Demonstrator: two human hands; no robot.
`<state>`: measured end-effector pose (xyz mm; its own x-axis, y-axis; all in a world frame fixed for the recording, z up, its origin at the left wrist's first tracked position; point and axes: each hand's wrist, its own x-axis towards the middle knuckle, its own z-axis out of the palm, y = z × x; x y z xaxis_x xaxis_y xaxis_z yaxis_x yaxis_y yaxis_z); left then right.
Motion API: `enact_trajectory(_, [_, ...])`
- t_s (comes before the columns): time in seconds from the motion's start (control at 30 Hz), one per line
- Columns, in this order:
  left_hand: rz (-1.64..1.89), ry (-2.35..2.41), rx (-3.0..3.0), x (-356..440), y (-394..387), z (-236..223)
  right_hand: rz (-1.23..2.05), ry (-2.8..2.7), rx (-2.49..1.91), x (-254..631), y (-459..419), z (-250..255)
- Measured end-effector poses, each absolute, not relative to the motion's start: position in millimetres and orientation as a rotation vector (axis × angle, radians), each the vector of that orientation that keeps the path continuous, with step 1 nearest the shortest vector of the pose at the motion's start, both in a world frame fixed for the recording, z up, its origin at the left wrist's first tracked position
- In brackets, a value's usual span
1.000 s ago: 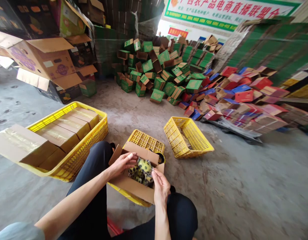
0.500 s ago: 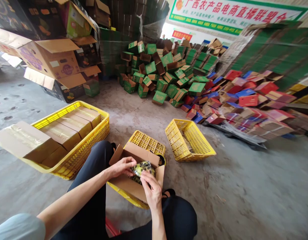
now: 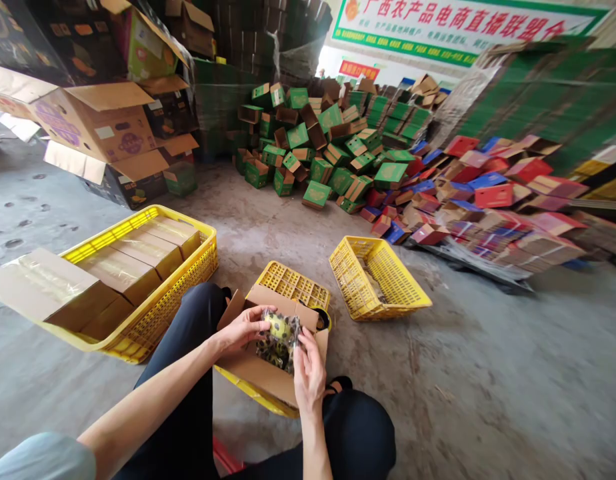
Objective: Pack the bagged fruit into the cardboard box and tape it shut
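Between my hands, over an open cardboard box, is a yellow-green piece wrapped in clear plastic with black dots. My left hand grips the left end of this dotted plastic packet. My right hand pinches the wrap at its right end. Below it, more dotted packets lie inside the box. The contents under the plastic cannot be made out. The box rests on an upturned yellow plastic crate between my knees. Something black and round, perhaps a tape roll, sits by the box's right flap.
On the left stands a long yellow crate holding several taped cartons. A smaller yellow basket is ahead to the right. Heaps of green boxes and red-blue boxes lie farther off. Large cartons are stacked at the back left.
The dotted packet has been lifted and tipped up slightly, showing its yellow-green side. My right hand has moved to its right end. More packets in the box now show.
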<state>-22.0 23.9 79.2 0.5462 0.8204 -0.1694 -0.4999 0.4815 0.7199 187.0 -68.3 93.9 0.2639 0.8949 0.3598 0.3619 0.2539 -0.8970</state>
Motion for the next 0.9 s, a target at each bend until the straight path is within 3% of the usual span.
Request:
enact_trajectory(0.23, [0.774,0.428,0.796,-18.9,15.3,81.1,0.937,-0.959,-1.394,193.6,-64.4,84.9])
enact_trajectory(0.9, [0.885,0.682,0.688,-8.2,16.2,81.2,1.044,-0.774,-1.339,187.5,-65.3,89.5])
